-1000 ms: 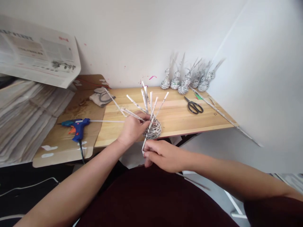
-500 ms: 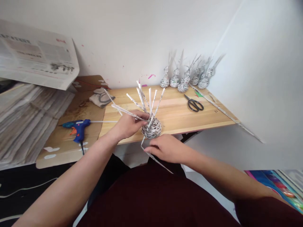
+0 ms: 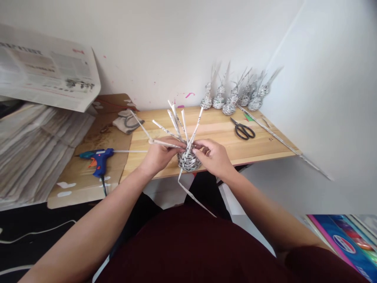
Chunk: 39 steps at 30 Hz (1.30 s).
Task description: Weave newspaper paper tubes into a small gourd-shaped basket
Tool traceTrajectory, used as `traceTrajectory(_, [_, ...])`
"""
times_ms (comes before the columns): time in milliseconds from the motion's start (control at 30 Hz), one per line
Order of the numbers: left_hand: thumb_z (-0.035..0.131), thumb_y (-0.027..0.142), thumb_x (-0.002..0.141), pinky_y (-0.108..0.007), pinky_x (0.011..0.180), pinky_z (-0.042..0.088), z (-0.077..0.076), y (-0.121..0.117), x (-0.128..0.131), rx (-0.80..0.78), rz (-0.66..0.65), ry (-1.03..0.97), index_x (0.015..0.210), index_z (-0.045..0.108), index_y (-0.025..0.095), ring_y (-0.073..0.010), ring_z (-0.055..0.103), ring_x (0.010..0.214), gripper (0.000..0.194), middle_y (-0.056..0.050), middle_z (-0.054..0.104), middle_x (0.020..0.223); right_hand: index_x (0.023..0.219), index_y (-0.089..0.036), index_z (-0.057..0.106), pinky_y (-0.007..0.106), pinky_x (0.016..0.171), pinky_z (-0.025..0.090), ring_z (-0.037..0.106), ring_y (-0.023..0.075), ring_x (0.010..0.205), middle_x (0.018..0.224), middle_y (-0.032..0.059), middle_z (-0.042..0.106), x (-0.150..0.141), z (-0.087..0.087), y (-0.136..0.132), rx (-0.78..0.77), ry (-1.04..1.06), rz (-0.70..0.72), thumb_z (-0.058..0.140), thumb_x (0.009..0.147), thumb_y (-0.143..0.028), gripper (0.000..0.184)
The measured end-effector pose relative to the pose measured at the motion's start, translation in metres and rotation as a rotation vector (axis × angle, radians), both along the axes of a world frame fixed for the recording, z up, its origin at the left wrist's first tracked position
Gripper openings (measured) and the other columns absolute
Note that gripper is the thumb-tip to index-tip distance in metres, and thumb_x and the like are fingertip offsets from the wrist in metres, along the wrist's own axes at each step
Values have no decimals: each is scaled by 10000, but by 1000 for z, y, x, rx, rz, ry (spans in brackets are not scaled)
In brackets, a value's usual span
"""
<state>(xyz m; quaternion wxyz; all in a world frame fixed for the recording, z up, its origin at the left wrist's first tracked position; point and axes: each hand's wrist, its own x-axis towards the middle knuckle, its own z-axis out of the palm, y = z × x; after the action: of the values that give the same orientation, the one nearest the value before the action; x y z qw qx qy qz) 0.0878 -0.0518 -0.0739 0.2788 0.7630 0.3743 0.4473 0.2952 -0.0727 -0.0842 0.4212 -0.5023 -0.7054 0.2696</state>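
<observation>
Here | left hand (image 3: pixel 160 156), right hand (image 3: pixel 216 158) on weaving (image 3: pixel 189 162) | at table's front edge (image 3: pixel 259 158)

One left hand (image 3: pixel 159 156), one right hand (image 3: pixel 216 158) and one spoked woven bulb (image 3: pixel 189 163) are counted, along with one glue gun (image 3: pixel 100 159), one pair of scissors (image 3: pixel 242 130) and at least five gourd-shaped woven figures (image 3: pixel 229 107).

Right hand (image 3: pixel 214 159) off trailing strip (image 3: pixel 191 195), onto woven piece (image 3: pixel 189 162).
</observation>
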Motion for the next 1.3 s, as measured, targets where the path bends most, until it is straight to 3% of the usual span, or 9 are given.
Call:
traceTrajectory(267, [759, 245, 810, -276, 696, 546, -9, -3, 8, 27, 86, -42, 844, 813, 233, -162, 675, 743, 66, -39, 731, 803, 925, -199, 744, 289, 705, 487, 605, 133, 696, 917, 42, 714, -1, 1, 3, -29, 9, -5, 667, 817, -252, 142])
traceTrajectory(433, [784, 245, 797, -272, 698, 547, -18, 1, 10, 54, 72, -99, 861, 814, 229, -156, 666, 750, 73, -39, 723, 808, 922, -192, 713, 290, 700, 494, 599, 137, 695, 894, 38, 701, -3, -4, 8, -66, 48, 18, 647, 799, -260, 155])
traceTrajectory(600, [777, 333, 818, -302, 723, 564, -22, 1, 10, 36, 66, -132, 858, 809, 227, -178, 684, 783, 117, -59, 741, 847, 1000, -196, 712, 306, 735, 510, 649, 188, 862, 1019, 69, 715, -2, -4, 8, -47, 20, 29, 670, 794, -312, 240])
traceTrajectory(700, [757, 356, 837, -321, 758, 569, -20, 0, 9, 25, 57, -140, 855, 803, 217, -196, 703, 821, 147, -70, 754, 883, 1040, -191, 712, 321, 752, 521, 663, 217, 931, 1063, 82, 723, -3, -4, 9, -59, 7, 45, 703, 779, -345, 303])
traceTrajectory(900, [688, 378, 897, -321, 760, 557, -12, 1, 7, 53, 9, -64, 876, 792, 229, -192, 697, 826, 184, -67, 756, 887, 1006, -192, 721, 323, 754, 538, 680, 222, 939, 1030, 74, 742, -6, -3, 11, -112, 29, 56, 668, 802, -299, 236])
traceTrajectory(1133, [677, 358, 909, -309, 741, 548, -14, 4, 7, 82, 11, -20, 889, 789, 217, -183, 685, 805, 181, -67, 733, 865, 989, -163, 716, 322, 780, 544, 689, 205, 925, 1006, 73, 752, -1, -2, 21, -235, 134, 186, 635, 801, -231, 216])
traceTrajectory(1300, [670, 325, 918, -282, 740, 538, -11, 1, 11, 139, 34, 10, 919, 792, 218, -160, 674, 800, 162, -60, 714, 890, 938, -170, 701, 337, 799, 546, 690, 211, 891, 942, 59, 742, -6, -5, 25, -220, 130, 112, 692, 743, -236, 207])
